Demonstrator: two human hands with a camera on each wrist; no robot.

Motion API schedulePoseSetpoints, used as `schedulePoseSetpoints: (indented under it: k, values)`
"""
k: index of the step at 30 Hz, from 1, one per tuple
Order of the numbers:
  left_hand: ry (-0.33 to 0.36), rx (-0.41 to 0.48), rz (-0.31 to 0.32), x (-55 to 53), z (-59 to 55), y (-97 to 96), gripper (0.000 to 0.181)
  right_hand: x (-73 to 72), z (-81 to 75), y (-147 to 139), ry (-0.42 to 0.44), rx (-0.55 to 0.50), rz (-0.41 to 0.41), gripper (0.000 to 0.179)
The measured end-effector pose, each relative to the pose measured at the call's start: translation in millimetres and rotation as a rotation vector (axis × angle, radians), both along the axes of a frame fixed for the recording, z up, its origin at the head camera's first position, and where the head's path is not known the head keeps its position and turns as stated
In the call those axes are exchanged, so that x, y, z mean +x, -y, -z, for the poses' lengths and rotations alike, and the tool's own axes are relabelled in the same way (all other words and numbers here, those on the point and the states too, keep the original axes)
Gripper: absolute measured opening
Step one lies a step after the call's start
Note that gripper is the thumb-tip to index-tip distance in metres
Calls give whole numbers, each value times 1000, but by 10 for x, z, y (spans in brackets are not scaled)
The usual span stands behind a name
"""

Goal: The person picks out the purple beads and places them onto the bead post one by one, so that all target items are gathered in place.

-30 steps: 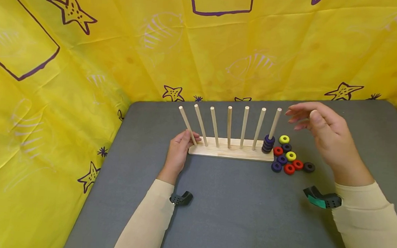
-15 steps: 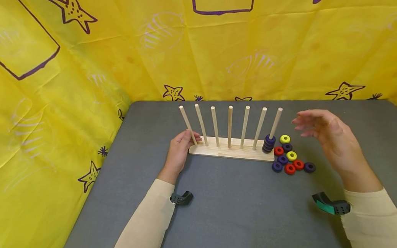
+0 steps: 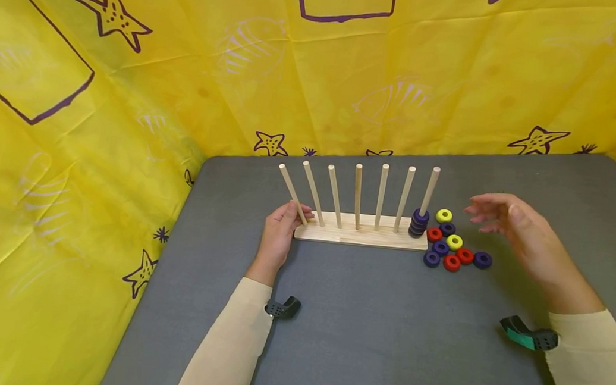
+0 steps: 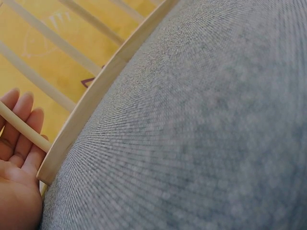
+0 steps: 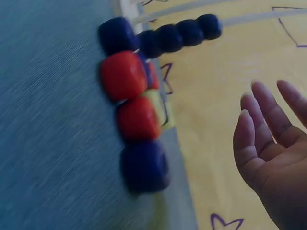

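A wooden peg rack (image 3: 361,237) stands on the table, with a row of several upright pegs on its flat base. Dark purple rings (image 3: 418,223) are stacked low on its rightmost peg. My left hand (image 3: 277,235) holds the rack's left end, its thumb and fingers about the leftmost peg (image 4: 26,129). To the right of the rack, loose rings lie in a cluster: yellow (image 3: 454,243), red (image 3: 451,263) and purple (image 3: 482,260). My right hand (image 3: 532,247) is raised beyond that cluster with nothing in it, fingers apart and slightly bent in the right wrist view.
The grey cloth-covered table (image 3: 342,320) extends toward me and to both sides. Behind it and at the left hangs a yellow curtain (image 3: 326,80) with sea-creature drawings. Each wrist bears a dark strap mount (image 3: 282,307).
My right hand has drawn away from the rightmost peg, moving to the right and slightly nearer me. The left hand, the rack and the rings keep their places.
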State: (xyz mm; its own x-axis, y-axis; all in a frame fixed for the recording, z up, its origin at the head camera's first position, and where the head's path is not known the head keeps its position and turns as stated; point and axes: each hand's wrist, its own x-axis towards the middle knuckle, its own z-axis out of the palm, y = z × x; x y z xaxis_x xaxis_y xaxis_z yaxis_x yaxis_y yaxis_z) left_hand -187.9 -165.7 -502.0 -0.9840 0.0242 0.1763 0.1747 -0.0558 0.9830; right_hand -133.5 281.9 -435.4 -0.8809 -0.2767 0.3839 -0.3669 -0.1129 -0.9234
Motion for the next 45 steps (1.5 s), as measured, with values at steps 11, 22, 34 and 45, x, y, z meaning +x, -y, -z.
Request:
schedulePoseSetpoints:
  k: [11,22,34,45]
  values:
    - [0,-1,3,1,2,5,51,73,282,-199,32,229,108,41]
    - [0,-14,-6,3,3,3,54,135,553,-401,119,462,83,40]
    - [0,-12,-6,4,-10,-9,49,142,601,-457,165,581,142,42]
    - [-17,7,4,-1,-5,-6,50,130,588,-536,207,668,134,44]
